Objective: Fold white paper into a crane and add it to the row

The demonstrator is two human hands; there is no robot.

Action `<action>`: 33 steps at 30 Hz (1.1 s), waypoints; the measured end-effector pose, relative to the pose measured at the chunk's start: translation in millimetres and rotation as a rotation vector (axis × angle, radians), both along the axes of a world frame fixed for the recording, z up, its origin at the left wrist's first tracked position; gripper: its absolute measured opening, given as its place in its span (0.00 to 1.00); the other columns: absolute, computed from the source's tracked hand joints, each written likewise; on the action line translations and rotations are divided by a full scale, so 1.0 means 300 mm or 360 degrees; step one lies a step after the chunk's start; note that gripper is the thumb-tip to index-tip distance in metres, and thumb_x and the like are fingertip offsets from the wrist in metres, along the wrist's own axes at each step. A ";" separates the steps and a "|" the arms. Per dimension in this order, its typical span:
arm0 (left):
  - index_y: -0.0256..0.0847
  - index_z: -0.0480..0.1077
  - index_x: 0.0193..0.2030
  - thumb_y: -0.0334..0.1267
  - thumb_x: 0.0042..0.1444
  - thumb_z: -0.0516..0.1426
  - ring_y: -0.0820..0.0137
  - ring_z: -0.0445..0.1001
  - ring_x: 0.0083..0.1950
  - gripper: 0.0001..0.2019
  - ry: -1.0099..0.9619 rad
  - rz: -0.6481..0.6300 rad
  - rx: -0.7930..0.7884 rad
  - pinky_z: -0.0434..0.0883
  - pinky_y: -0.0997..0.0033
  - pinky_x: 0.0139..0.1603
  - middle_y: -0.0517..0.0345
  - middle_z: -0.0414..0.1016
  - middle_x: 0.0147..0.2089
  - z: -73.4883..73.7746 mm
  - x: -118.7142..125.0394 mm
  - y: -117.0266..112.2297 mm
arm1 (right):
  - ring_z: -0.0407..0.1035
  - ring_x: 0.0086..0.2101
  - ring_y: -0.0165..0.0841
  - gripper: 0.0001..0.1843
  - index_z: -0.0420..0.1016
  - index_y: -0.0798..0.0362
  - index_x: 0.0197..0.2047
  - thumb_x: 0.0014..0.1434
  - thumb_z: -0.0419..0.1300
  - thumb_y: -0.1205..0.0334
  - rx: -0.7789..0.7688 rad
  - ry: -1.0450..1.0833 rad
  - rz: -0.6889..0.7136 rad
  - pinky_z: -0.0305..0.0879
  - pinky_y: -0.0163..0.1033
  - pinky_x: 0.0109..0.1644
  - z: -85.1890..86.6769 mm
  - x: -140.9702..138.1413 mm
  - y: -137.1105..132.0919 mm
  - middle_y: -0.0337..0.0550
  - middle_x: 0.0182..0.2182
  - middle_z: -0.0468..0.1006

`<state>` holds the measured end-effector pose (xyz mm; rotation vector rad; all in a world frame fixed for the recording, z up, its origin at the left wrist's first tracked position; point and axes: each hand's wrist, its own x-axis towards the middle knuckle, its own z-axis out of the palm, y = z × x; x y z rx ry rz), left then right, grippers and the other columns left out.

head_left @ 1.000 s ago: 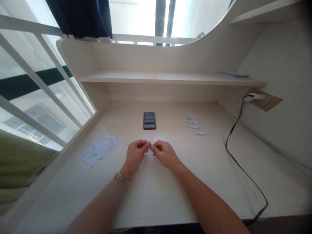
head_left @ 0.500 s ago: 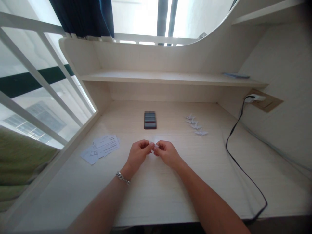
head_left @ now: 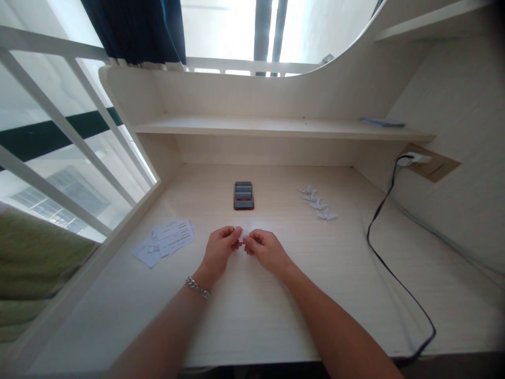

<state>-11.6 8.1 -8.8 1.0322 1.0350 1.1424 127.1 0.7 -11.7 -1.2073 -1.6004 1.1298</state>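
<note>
A small piece of white paper (head_left: 243, 235) is pinched between my two hands above the middle of the desk (head_left: 252, 310). My left hand (head_left: 221, 247) grips its left side with thumb and fingers. On the other side my right hand (head_left: 265, 249) holds it the same way, its fingertips close to the left ones. The fingers cover much of the paper, so its exact folds cannot be made out. Beyond the hands lies a phone (head_left: 243, 195) with a blurred screen. Several folded white paper cranes (head_left: 317, 204) sit in a slanting row to the right.
Printed paper sheets (head_left: 172, 237) overlap on the left of the desk. A black cable (head_left: 389, 266) runs from the wall socket (head_left: 432, 162) down to the front edge. A shelf (head_left: 276, 124) spans the back, and white rails (head_left: 59, 118) stand at the left.
My fingertips have drawn slightly apart, the left hand moving a little leftward, and more of the white paper shows between them. Both hands still hold it.
</note>
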 end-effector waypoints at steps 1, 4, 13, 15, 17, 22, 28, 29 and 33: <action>0.35 0.67 0.23 0.46 0.46 0.59 0.75 0.67 0.25 0.14 0.0022 -0.0007 0.0007 0.64 0.75 0.28 0.60 0.69 0.23 -0.001 0.001 0.000 | 0.64 0.22 0.27 0.15 0.69 0.54 0.23 0.55 0.54 0.55 0.0027 -0.0017 -0.0022 0.59 0.33 0.27 -0.001 0.004 0.001 0.38 0.20 0.73; 0.35 0.67 0.23 0.46 0.47 0.59 0.77 0.64 0.23 0.15 0.0222 -0.0027 0.0119 0.60 0.76 0.25 0.61 0.67 0.21 -0.006 0.003 0.000 | 0.64 0.22 0.27 0.14 0.68 0.54 0.23 0.55 0.55 0.55 0.0042 -0.0014 -0.0026 0.59 0.32 0.27 -0.005 0.018 0.007 0.38 0.20 0.72; 0.35 0.64 0.19 0.43 0.44 0.62 0.77 0.63 0.23 0.14 0.0082 -0.0043 0.0081 0.61 0.77 0.26 0.64 0.63 0.19 -0.003 -0.005 -0.003 | 0.63 0.20 0.26 0.15 0.66 0.53 0.24 0.48 0.60 0.50 -0.0239 0.0485 0.0010 0.61 0.32 0.25 -0.023 0.018 0.032 0.34 0.18 0.67; 0.35 0.66 0.21 0.41 0.43 0.62 0.77 0.64 0.24 0.12 -0.0090 -0.0035 0.0001 0.63 0.76 0.27 0.64 0.64 0.21 0.003 -0.003 -0.005 | 0.63 0.20 0.26 0.15 0.65 0.54 0.24 0.48 0.60 0.51 -0.0249 0.0538 0.0027 0.61 0.32 0.25 -0.018 0.015 0.029 0.34 0.17 0.67; 0.35 0.67 0.22 0.40 0.43 0.62 0.77 0.65 0.24 0.11 -0.0194 -0.0011 -0.0051 0.63 0.76 0.27 0.63 0.64 0.22 0.007 -0.001 -0.005 | 0.63 0.20 0.25 0.14 0.66 0.54 0.24 0.49 0.60 0.52 -0.0249 0.0536 0.0044 0.62 0.32 0.25 -0.012 0.011 0.023 0.34 0.17 0.67; 0.35 0.66 0.20 0.38 0.42 0.62 0.77 0.65 0.24 0.11 -0.0191 0.0010 -0.0049 0.63 0.77 0.25 0.62 0.65 0.21 -0.002 0.001 0.000 | 0.64 0.21 0.25 0.12 0.67 0.54 0.25 0.49 0.60 0.54 -0.0287 0.0496 0.0106 0.61 0.31 0.25 -0.007 0.007 0.013 0.35 0.19 0.69; 0.36 0.65 0.22 0.42 0.45 0.61 0.76 0.67 0.25 0.12 -0.0223 -0.0069 -0.0087 0.64 0.77 0.25 0.62 0.66 0.22 0.002 0.001 -0.007 | 0.64 0.19 0.25 0.12 0.68 0.55 0.24 0.47 0.62 0.55 -0.0360 0.0634 0.0119 0.61 0.32 0.25 -0.011 0.009 0.020 0.34 0.18 0.69; 0.36 0.65 0.23 0.43 0.46 0.60 0.76 0.67 0.25 0.13 -0.0229 -0.0082 -0.0101 0.64 0.77 0.25 0.62 0.66 0.22 0.006 0.002 -0.009 | 0.65 0.19 0.25 0.12 0.68 0.55 0.24 0.47 0.62 0.55 -0.0380 0.0642 0.0123 0.61 0.32 0.25 -0.012 0.009 0.022 0.35 0.18 0.70; 0.36 0.67 0.26 0.46 0.47 0.59 0.76 0.68 0.26 0.13 -0.0171 -0.0131 -0.0149 0.65 0.77 0.27 0.60 0.68 0.24 0.011 0.006 -0.011 | 0.65 0.19 0.26 0.14 0.68 0.55 0.24 0.47 0.62 0.53 -0.0321 0.0627 -0.0034 0.61 0.32 0.25 -0.018 0.013 0.029 0.35 0.16 0.70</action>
